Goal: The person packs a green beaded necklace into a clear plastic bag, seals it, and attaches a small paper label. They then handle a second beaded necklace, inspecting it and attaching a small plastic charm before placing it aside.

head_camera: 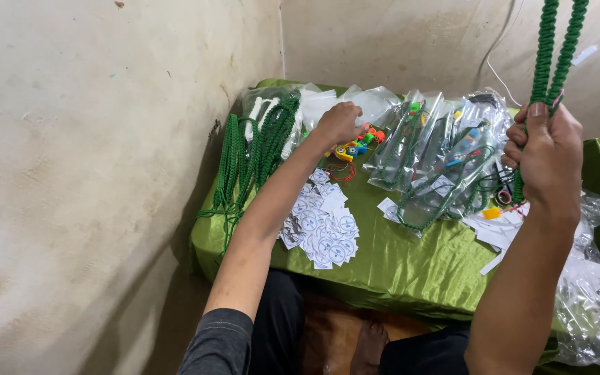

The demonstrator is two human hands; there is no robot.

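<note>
My right hand [546, 153] is raised at the right and grips a green braided cord [553, 48] that runs doubled up out of the top of the view. My left hand [338, 123] reaches forward over the low table, fingers curled down on a small heap of colourful plastic pieces [361, 144], orange, yellow, green and blue. Whether it holds one is hidden. A thin red ring [341, 172] lies just below that heap.
A green satin cloth [397, 257] covers the low table. A bundle of green braided cords [255, 149] lies at the left, white round-printed paper tags [324, 226] in the middle, clear plastic bags with packed cords [439, 156] at the right. Stained walls close in left and behind.
</note>
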